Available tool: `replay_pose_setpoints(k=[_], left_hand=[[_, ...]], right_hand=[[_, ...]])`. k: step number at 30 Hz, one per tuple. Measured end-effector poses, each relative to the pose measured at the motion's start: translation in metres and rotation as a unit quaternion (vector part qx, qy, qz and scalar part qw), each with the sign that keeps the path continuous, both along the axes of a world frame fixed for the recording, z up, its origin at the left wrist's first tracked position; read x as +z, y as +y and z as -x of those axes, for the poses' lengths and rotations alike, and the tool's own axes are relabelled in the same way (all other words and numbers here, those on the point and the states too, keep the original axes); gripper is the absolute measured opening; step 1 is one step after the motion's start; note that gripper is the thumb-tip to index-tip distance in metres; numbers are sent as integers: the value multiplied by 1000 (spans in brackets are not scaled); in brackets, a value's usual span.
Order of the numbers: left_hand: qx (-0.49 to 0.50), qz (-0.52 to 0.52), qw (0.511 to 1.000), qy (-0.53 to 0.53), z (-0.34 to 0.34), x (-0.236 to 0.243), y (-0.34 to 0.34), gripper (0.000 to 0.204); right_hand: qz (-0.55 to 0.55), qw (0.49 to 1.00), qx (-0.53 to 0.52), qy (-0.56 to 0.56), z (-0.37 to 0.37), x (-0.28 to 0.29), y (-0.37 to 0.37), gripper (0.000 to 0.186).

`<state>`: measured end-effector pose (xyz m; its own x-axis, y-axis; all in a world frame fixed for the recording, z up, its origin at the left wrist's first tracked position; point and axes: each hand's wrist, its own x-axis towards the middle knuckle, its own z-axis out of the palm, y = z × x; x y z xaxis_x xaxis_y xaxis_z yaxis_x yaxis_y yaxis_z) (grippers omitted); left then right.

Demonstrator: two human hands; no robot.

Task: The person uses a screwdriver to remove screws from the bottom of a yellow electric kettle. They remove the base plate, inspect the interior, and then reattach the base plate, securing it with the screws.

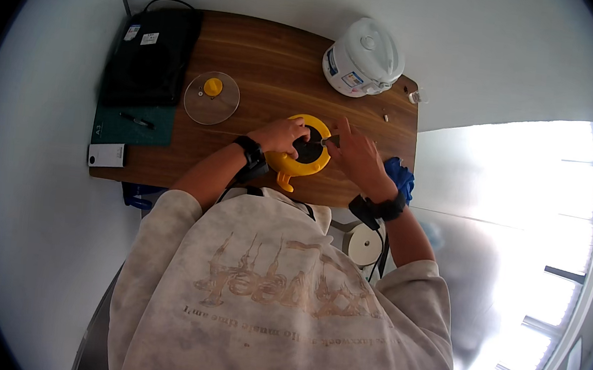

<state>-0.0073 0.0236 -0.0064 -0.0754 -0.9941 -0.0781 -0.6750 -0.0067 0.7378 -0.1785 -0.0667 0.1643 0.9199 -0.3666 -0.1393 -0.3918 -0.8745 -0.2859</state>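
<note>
A yellow round pot (pixel 317 165) with a dark inside and a yellow handle (pixel 284 182) sits near the table's front edge. My left hand (pixel 280 137) lies over its left side, curled fingers on the rim and dark inside. My right hand (pixel 356 159), at its right, grips a small dark tool (pixel 333 140), whose metal end is over the dark inside; its exact kind cannot be made out. A clear round lid (pixel 198 104) with a yellow knob (pixel 212 86) lies to the left.
The wooden table (pixel 266 54) carries a black appliance (pixel 151 64), green mat (pixel 151 135), pen (pixel 135 119), white box (pixel 106 154), white cooker (pixel 364 59), small clear container (pixel 419 95) and blue cloth (pixel 401 175). A white roll (pixel 363 243) is below the front edge. A bright window is right.
</note>
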Motion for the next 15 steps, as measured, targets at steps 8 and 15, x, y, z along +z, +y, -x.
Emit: replay_pose_setpoints(k=[8,15], left_hand=[[-3,19,1000,6,-1,-7,3,53],[-4,1,1000,8,1,-4,0,52]], right_hand=[[20,993,-41,106,-10,22,13,36],[23,996,82,-32,4,7,1,31]])
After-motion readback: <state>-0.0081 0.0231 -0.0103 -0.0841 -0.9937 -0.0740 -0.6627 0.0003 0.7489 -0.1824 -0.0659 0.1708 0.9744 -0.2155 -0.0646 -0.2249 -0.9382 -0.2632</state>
